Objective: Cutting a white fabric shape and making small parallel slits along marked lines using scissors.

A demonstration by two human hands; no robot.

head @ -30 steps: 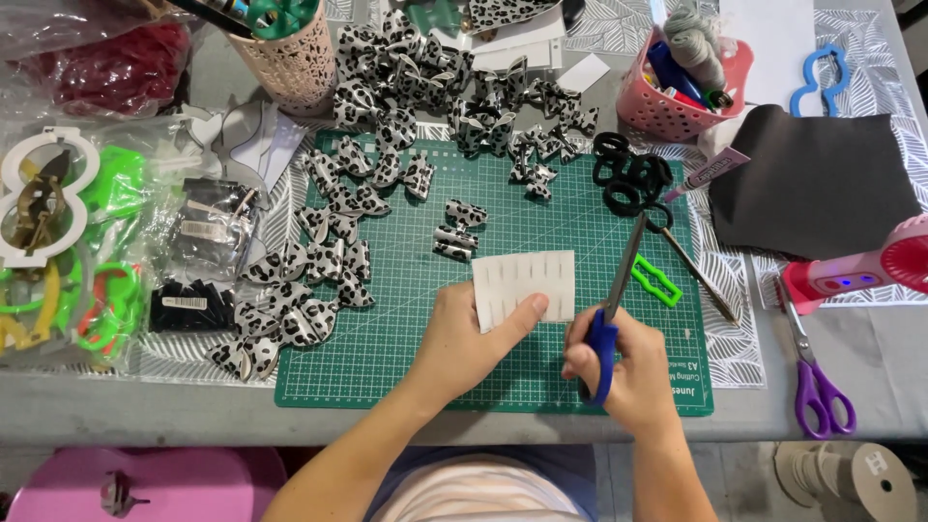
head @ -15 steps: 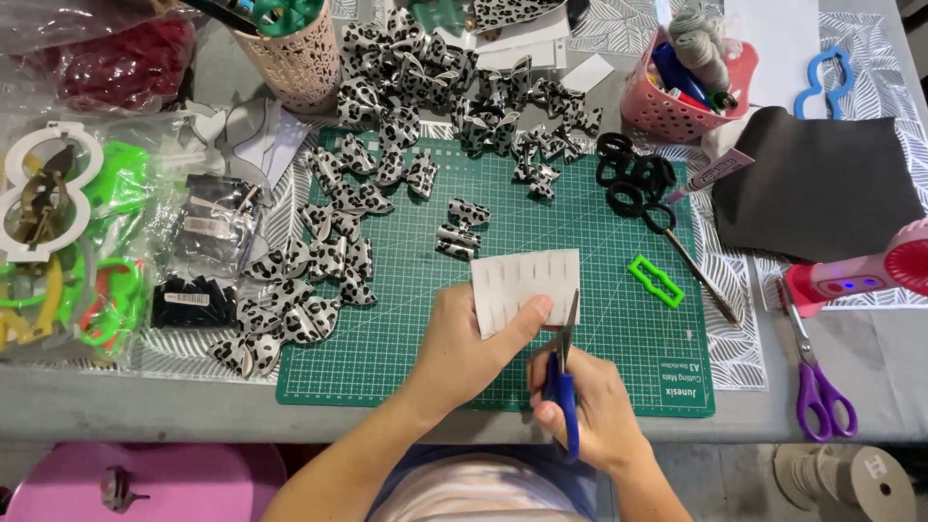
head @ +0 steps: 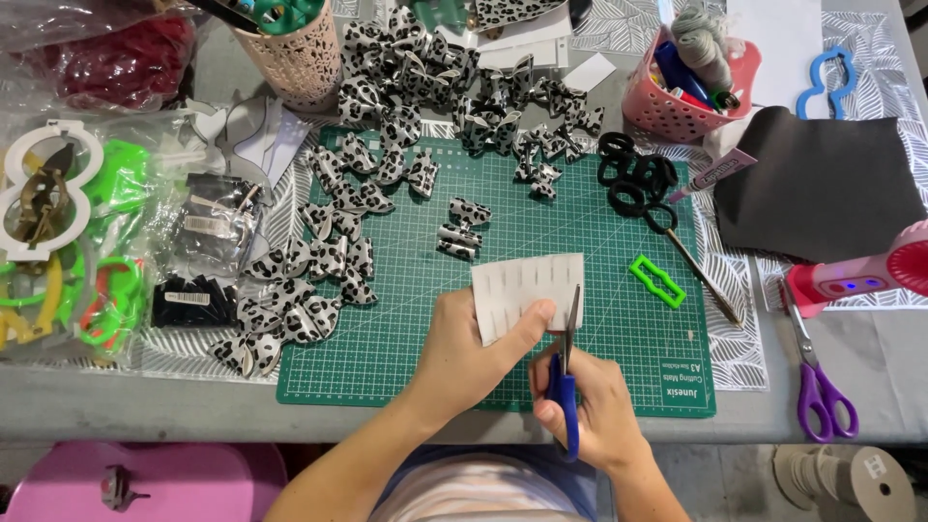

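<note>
White card [head: 530, 295], marked with short lines, sits at the lower middle of the frame on the green cutting mat [head: 406, 338], and I see both hands on the job. My left hand [head: 474, 353] pins the card from the left, thumb pressed onto its lower edge, fingers closed on it. My right hand [head: 590, 406] is wrapped around the blue handles of the blue-handled scissors [head: 567, 372], gripping them firmly, blades pointing up the frame and meeting the card's right-hand lower edge. The two hands sit close together, almost touching.

Above the card, near the mat's centre, lies a small leopard-print bow [head: 462, 227] on its own. A big heap of leopard-print bows [head: 454, 82] spreads across the upper middle, and more trail down the left side of the mat. To the right of the card I spot a bright green plastic frame [head: 657, 280], and above it a cluster of black hair ties [head: 633, 179]. A pink basket [head: 677, 106] stands at the upper right, with black fabric [head: 822, 188] just beside it. Purple scissors [head: 817, 372] lie at the far right on the grey table [head: 145, 406]. A perforated beige cup [head: 295, 58] stands at the upper left.
</note>
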